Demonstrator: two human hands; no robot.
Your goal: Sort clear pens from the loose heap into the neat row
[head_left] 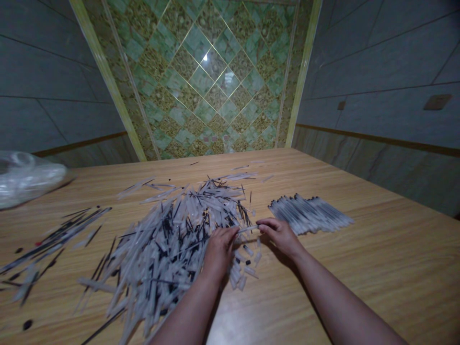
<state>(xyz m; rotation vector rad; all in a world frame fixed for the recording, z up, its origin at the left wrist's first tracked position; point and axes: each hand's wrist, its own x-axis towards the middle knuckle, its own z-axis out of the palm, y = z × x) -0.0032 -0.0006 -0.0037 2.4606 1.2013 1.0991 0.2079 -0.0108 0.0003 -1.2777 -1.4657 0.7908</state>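
Note:
Between my two hands is a slim, pale pen, held level just above the table. My left hand pinches its left end. The fingertips of my right hand close on the dark right end. A big heap of pen parts, with frosted clear barrels and thin black refills, spreads beside and beyond my left hand. Short clear caps and small black pieces lie below the pen. To the right of my right hand, several pens with dark ends lie side by side in a row.
The wood-grain table reaches back to a tiled wall. A clear plastic bag sits at the left edge. Loose black refills are scattered on the left, and a black round piece lies near the front.

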